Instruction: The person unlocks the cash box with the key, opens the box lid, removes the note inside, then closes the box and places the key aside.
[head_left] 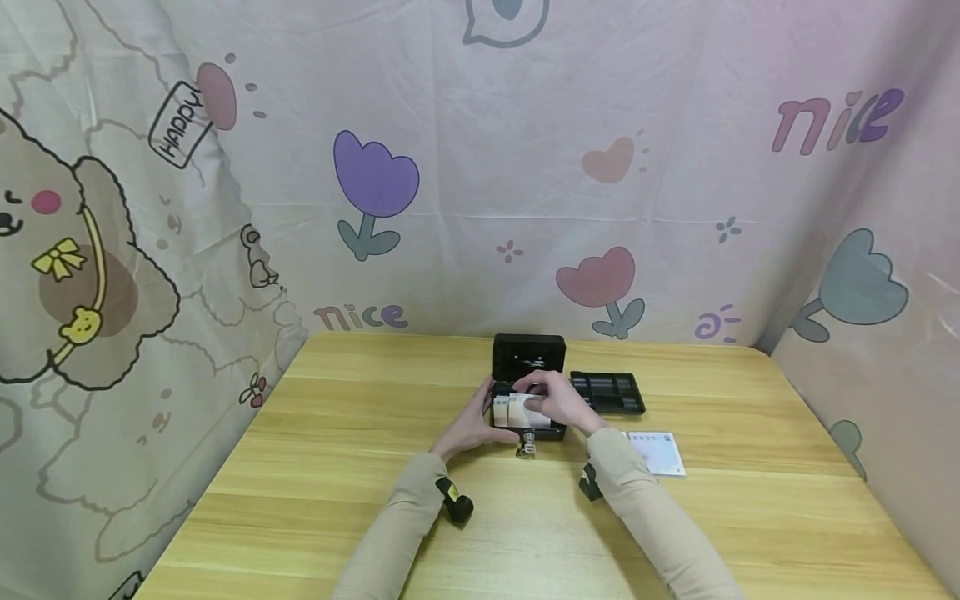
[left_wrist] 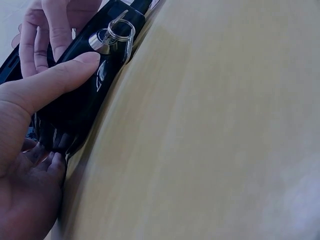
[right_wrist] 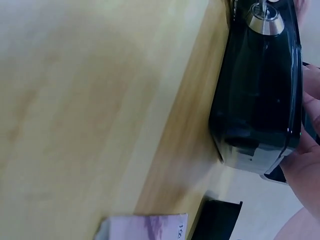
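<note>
A small black cash box (head_left: 553, 430) stands open on the wooden table (head_left: 337, 467), its lid (head_left: 528, 357) upright. My left hand (head_left: 472, 423) grips the box's left end, thumb (left_wrist: 55, 80) on the front wall (left_wrist: 82, 107) near the lock and key ring (left_wrist: 112, 35). My right hand (head_left: 561, 403) reaches over the box from the right, fingers curled on a pale wad of notes (head_left: 513, 409) inside it. The right wrist view shows the box front (right_wrist: 260, 100), its lock (right_wrist: 264, 21) and part of my right hand (right_wrist: 306, 167).
A black coin tray (head_left: 607, 392) lies just right of the box, its corner (right_wrist: 216, 220) low in the right wrist view. A printed paper slip (head_left: 658, 452) (right_wrist: 145, 227) lies near my right forearm. Keys (head_left: 526, 447) hang at the box front. Patterned curtains (head_left: 480, 167) close in the table.
</note>
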